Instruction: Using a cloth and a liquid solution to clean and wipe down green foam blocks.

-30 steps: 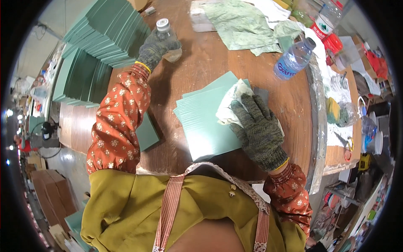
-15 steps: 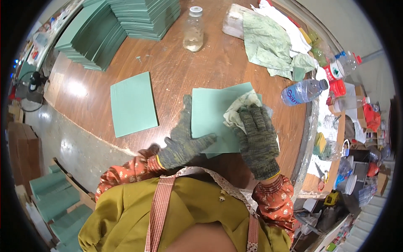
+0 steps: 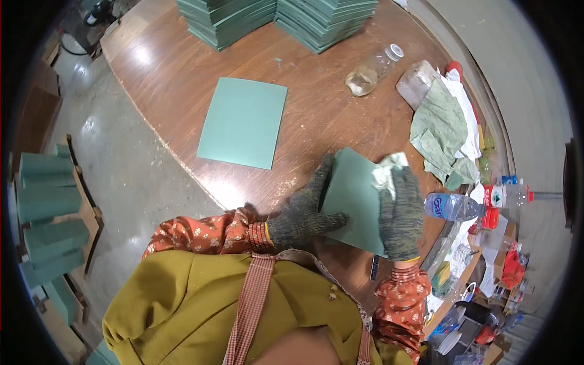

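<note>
My left hand [image 3: 307,210], in a dark knit glove, lies along the left edge of a green sheet [image 3: 354,198]. Its fingers stretch beside that edge and the thumb rests on the sheet's face. At the sheet's right side my right hand [image 3: 400,213], gloved alike, presses a crumpled white cloth [image 3: 389,171] against the surface and covers the sheet's right edge. Another green sheet [image 3: 243,121] lies flat on the wooden table to the left, apart from both hands.
Stacks of green sheets [image 3: 231,21] stand at the table's far side. A lidded glass jar [image 3: 372,72], a green cloth [image 3: 443,125] and a plastic bottle [image 3: 453,207] are at the right. More green pieces [image 3: 52,194] sit on a rack at lower left.
The view has shifted, so the table things appear elsewhere. The sheet between my hands now lies slanted, and my right hand with the cloth has moved to its right edge.
</note>
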A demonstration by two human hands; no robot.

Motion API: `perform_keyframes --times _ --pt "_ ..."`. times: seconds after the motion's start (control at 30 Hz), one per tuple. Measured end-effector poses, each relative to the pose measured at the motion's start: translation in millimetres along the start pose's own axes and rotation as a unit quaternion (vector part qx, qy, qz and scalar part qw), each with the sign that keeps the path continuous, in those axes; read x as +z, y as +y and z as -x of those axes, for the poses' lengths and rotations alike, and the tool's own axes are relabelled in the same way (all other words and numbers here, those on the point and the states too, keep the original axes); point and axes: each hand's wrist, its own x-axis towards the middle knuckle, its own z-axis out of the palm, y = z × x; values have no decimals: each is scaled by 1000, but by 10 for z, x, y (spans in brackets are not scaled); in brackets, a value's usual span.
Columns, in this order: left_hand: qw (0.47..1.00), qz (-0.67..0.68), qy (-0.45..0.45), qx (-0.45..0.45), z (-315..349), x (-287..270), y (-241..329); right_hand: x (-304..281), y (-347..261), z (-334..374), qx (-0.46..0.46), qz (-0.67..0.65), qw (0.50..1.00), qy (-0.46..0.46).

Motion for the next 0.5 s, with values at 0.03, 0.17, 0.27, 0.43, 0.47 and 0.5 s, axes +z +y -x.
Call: perform_keyframes --times 0.03,0.17,0.27,0.43,0.47,0.5 --pt "1000 -11 3 3 -11 10 12 -22 -155 -94 -65 30 997 -5" --pt "1000 8 2 3 -31 -7 -64 97 -564 -398 -153 9 987 -45" --pt "997 48 38 40 -1 -18 -38 41 -400 -308 -82 6 995 -59" --pt "999 15 31 -29 9 -97 70 -52 102 303 80 -64 995 -5" --pt "995 -54 23 -78 38 -112 59 -38 102 366 65 -49 997 -5" --pt "990 -39 6 -136 53 -143 223 -43 37 396 55 -32 998 -2"
